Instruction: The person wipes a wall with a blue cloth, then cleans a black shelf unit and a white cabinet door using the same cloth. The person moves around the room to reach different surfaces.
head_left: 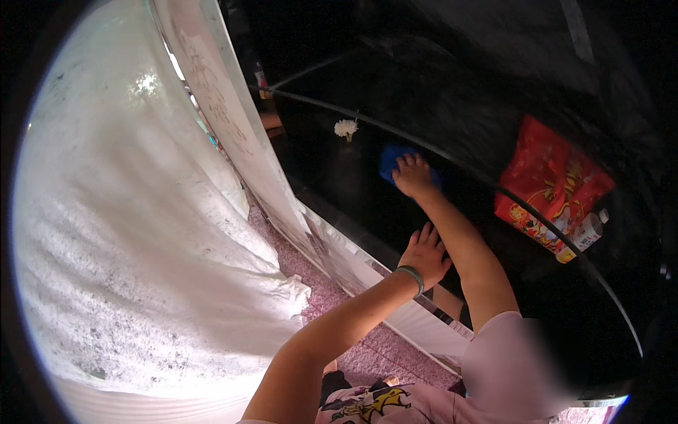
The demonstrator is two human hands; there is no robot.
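Observation:
My right hand (415,177) reaches out over a glossy black surface (339,187) and presses down on a blue cloth (389,162), fingers bent over it. Closer to me, my left hand (426,257) lies flat near the surface's front edge, fingers spread and nothing in it. A green bangle (413,276) circles the left wrist. Left of the cloth and a little farther away, a white flower (345,128) stands on the black surface.
At the right lies a red printed bag (554,184) with a small white-capped bottle (588,230) beside it. A pale panel (233,106) borders the black surface on the left. Beyond it hangs white sheeting (134,212), with pink carpet (367,360) below.

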